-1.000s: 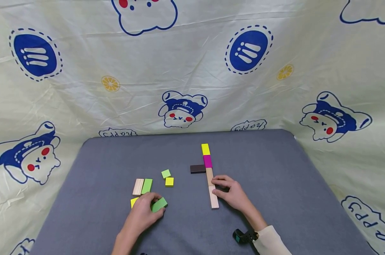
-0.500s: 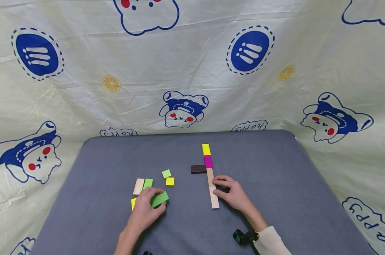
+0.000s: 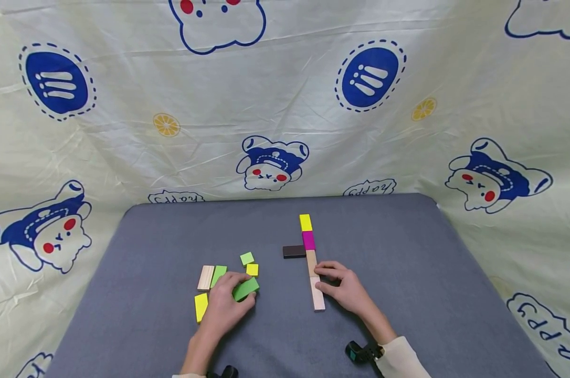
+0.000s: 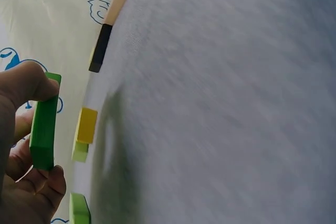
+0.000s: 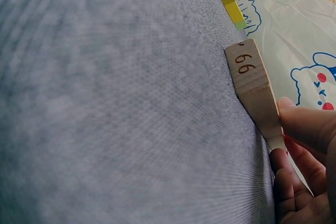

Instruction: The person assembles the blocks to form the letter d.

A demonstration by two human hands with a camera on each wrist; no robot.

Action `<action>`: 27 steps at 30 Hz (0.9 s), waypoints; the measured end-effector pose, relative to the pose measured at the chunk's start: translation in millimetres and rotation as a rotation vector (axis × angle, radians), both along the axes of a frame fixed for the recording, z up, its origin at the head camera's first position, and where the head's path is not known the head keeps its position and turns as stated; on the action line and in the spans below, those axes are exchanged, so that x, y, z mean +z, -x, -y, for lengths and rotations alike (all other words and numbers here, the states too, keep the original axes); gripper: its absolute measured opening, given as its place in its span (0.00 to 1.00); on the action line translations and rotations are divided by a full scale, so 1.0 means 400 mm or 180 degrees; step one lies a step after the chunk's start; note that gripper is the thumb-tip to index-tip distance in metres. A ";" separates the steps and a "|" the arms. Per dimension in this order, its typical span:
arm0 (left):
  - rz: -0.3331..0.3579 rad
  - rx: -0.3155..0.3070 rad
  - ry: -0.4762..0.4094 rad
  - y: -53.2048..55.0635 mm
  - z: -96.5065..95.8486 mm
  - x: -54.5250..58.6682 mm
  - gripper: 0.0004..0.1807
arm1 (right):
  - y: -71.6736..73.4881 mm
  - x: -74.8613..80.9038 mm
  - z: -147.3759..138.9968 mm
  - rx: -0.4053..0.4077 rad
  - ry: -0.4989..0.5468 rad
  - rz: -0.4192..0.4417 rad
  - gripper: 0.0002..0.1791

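The hands are both engaged. The left hand (image 3: 228, 302), lower centre-left, grips a bright green rectangular block (image 3: 245, 289) between thumb and fingers, raised above the grey cloth-covered desk (image 3: 384, 236). The right hand (image 3: 345, 286), fingers loosely bent, thumb apart from forefinger, touches the right edges of a tan wooden block (image 3: 311, 263) and a pale wooden block (image 3: 317, 296) at lower centre-right. Above, in line, lie a magenta block (image 3: 308, 240) and a bright yellow block (image 3: 305, 222); a dark brown block (image 3: 294, 252) adjoins at left. Lower centre-left: a light green cube (image 3: 247, 258) and a small yellow cube (image 3: 252, 270).
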State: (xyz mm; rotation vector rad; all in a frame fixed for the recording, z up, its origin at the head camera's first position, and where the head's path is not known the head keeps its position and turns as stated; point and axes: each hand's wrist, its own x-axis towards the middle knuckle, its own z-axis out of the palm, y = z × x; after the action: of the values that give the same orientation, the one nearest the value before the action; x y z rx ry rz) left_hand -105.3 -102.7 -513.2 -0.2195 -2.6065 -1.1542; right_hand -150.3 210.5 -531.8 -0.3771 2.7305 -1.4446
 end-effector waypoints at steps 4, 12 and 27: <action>-0.0036 0.0003 -0.0080 0.010 -0.015 0.008 0.17 | 0.000 0.000 0.000 -0.0001 0.0006 -0.0011 0.19; 0.0057 -0.0111 -0.0098 0.021 -0.035 0.019 0.18 | 0.002 -0.006 -0.001 0.0002 0.0003 -0.0008 0.18; -0.0033 -0.0091 -0.0148 0.040 -0.053 0.020 0.18 | -0.002 0.001 -0.002 -0.0023 -0.0002 0.0034 0.18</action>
State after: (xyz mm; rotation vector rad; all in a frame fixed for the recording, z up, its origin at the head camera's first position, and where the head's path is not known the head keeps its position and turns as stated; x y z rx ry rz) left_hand -121.3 -81.4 -505.2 -0.2530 -2.5723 -1.2187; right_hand -149.5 211.3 -531.6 -0.3588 2.7267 -1.4433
